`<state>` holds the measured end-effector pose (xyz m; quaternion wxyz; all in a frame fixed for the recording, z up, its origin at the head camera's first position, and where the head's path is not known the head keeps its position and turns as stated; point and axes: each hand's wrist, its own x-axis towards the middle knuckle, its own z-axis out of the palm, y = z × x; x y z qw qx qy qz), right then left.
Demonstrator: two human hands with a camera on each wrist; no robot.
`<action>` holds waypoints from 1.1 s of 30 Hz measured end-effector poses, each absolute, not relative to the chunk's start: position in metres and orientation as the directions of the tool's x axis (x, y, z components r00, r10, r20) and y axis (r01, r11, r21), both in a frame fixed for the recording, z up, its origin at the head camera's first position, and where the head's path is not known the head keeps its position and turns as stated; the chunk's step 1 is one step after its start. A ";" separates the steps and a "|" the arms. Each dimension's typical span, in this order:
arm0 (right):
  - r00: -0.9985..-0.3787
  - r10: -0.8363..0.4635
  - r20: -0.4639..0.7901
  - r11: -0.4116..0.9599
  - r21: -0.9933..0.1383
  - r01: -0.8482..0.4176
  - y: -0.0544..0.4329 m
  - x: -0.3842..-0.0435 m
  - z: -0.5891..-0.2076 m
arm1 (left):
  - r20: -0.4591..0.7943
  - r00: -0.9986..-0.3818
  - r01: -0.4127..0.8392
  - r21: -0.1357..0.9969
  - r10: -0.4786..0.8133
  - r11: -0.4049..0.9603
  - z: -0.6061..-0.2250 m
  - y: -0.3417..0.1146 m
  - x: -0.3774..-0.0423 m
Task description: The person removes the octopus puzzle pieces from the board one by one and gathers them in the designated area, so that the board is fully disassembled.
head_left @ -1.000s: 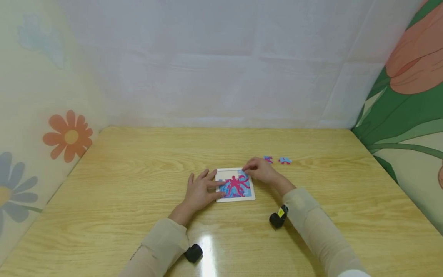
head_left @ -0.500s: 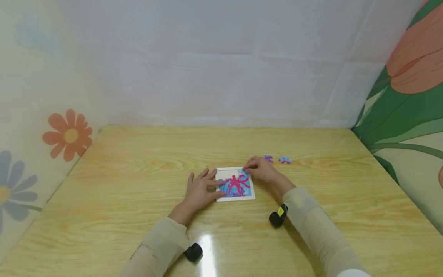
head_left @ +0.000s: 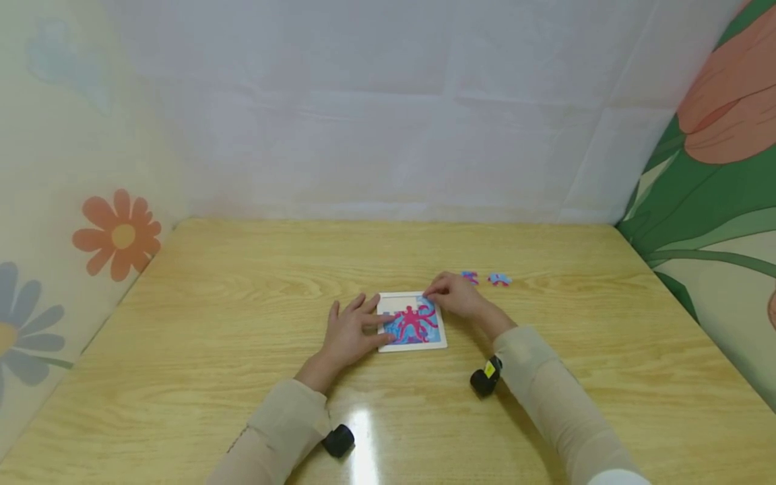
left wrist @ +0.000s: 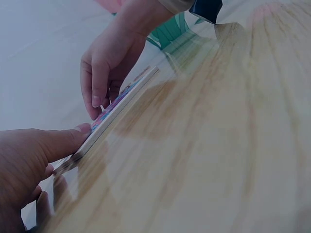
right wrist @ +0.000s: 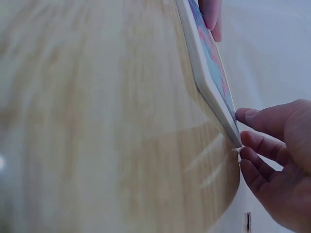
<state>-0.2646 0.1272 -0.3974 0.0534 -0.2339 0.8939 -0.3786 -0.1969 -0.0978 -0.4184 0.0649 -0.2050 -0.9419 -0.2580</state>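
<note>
Mid-table [head_left: 261, 269], a bit below ctr of the head view, you've got the octopus jigsaw [head_left: 413, 328] lying flat in its white frame [head_left: 418, 348]. Pink octopus on blue, w/ the pale backing [head_left: 397, 305] showing from approx 10 to 12 o'clock.

Your L hand [head_left: 350, 335] is at 9 o'clock of it, fingers spread apart, thumb resting over the frame around 8 and another finger laid across at abt 9. L wrist view has that thumb right on the frame's edge.

Your R hand [head_left: 459, 298] is at 2, tips together on the frame's corner near 1. R wrist view looks like thumb up top w/ the next finger against the corner, so basically pinching it. Can't tell if a piece is btwn those tips too.

Also at 2, one loose piece [head_left: 469, 277] sits just beside your R knuckles, partly hidden, and the other loose piece [head_left: 499, 279] is a bit farther out, both blue w/ pink.

FWIW the rest: black wrist cam [head_left: 339, 441] at 7 by your L cuff, yellow-labelled cam [head_left: 485, 380] at 4 by the R one, white cloth [head_left: 388, 121] at 12, coral tulip mural [head_left: 727, 94] way out at 2.
</note>
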 end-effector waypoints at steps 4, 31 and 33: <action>-0.873 -0.481 0.081 0.607 -0.688 -0.398 0.127 -0.264 -0.396 | 0.229 -0.908 0.418 0.458 0.351 0.784 -0.418 -0.097 -0.197; -0.873 -0.479 0.095 0.551 -0.741 -0.384 0.129 -0.264 -0.397 | 0.228 -0.910 0.414 0.470 0.346 0.780 -0.419 -0.098 -0.197; -0.871 -0.482 0.089 0.564 -0.730 -0.387 0.128 -0.265 -0.396 | 0.230 -0.909 0.416 0.464 0.347 0.782 -0.419 -0.099 -0.197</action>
